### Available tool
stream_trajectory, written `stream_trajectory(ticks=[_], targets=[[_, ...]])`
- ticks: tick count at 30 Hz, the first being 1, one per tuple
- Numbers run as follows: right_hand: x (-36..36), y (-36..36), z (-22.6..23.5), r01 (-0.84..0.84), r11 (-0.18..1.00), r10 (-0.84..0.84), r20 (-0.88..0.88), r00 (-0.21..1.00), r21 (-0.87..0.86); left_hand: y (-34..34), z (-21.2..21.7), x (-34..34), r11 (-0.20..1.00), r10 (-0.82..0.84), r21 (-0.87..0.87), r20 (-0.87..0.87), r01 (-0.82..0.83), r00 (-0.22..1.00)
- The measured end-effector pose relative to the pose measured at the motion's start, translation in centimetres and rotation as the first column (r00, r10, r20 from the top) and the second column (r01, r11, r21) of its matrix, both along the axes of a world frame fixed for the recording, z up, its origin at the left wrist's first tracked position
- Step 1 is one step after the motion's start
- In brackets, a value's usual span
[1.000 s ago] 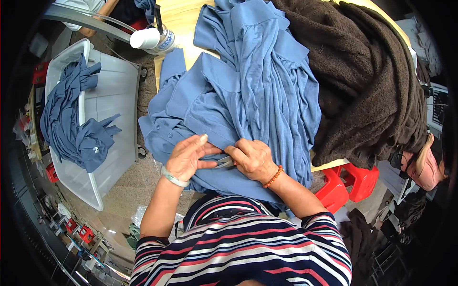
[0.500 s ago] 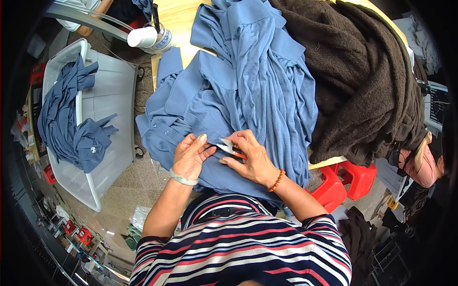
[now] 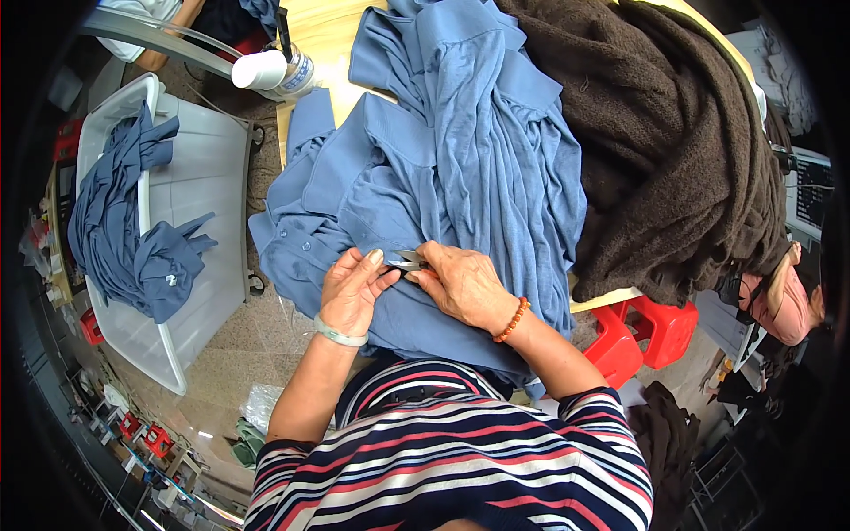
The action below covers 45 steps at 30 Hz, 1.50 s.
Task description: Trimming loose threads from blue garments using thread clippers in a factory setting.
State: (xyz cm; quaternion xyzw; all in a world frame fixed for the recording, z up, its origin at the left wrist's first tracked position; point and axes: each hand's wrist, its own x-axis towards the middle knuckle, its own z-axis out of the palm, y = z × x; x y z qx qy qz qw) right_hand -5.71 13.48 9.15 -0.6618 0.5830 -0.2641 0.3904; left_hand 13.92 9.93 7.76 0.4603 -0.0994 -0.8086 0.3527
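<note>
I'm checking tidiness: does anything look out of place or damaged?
One thing: blue cloth hangs over the side of the white bin at left, partly outside it. The blue garments on the table look bunched, with no visible damage.

Soft blue knit garments with flat collars (image 3: pixel 505 195) lie in a loose, overlapping heap on a pale yellow wooden table (image 3: pixel 336 44), the right-hand part gathered into long creases, the left spread flatter with small round blue buttons (image 3: pixel 306 246) showing. Small silver metal snips (image 3: pixel 407 263), gripped in the right hand (image 3: pixel 460 281), stand parted over the lower middle, blades pointing left; contact with the cloth is unclear.
</note>
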Motion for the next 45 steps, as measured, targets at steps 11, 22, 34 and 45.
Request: stream_trajectory(ticks=[11,22,34,45], targets=[[-0.5,-0.2,0.0,-0.055,0.978,0.040,0.081,0.996,0.200,0.1,0.2,-0.3,0.999,0.010,-0.032,0.029,-0.009,1.000],[0.0,-0.2,-0.5,-0.028,0.993,0.023,0.047,0.999,0.117,0.1,-0.2,0.0,0.998,-0.009,-0.056,0.026,0.011,1.000],[0.0,-0.2,-0.5,0.001,0.986,-0.014,0.080,0.997,0.169,-0.2,-0.4,0.1,0.999,0.014,-0.036,-0.051,-0.015,0.999],[0.3,0.3,-1.4,-0.070,0.991,0.072,-0.011,0.997,0.112,-2.6,-1.2,0.5,0.992,0.013,0.122,-0.136,0.004,0.991]])
